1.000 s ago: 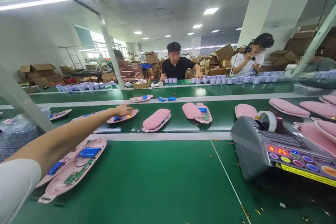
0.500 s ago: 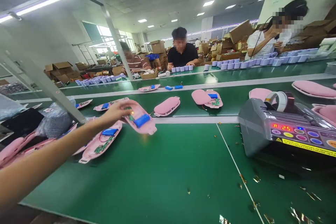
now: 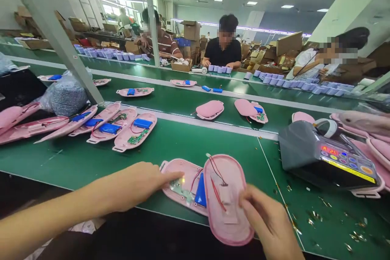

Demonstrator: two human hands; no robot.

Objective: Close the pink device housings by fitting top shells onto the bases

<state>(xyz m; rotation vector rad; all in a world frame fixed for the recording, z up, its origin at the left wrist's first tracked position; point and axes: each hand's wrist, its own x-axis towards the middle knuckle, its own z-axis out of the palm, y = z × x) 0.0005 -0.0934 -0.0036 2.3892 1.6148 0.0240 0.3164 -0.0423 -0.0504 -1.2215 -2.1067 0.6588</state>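
Near the front edge of the green bench lies an oblong pink shell (image 3: 185, 165), holding a green circuit board (image 3: 183, 191) with a glowing yellow light and a blue battery pack (image 3: 200, 191). My left hand (image 3: 140, 185) is closed at the shell's left end, index finger stretched over the rim to the board; its thumb is hidden. My right hand (image 3: 268, 215) pinches the right edge of a pink cover (image 3: 227, 215), tilted up with its inside towards me. Red and dark wires and a white connector hang on that cover, which hides the shell's right end.
Several open pink shells (image 3: 134, 132) with batteries lie to the left, beside a bagged grey bundle (image 3: 68, 93). A grey tape dispenser (image 3: 304, 150) stands at right, with foil scraps in front. Across the bench, several people work by rows of lilac cups (image 3: 280, 81).
My left hand has brought the shell from the row at the left to the bench's front edge. My right hand has come into view with the pink cover. The camera has tilted down.
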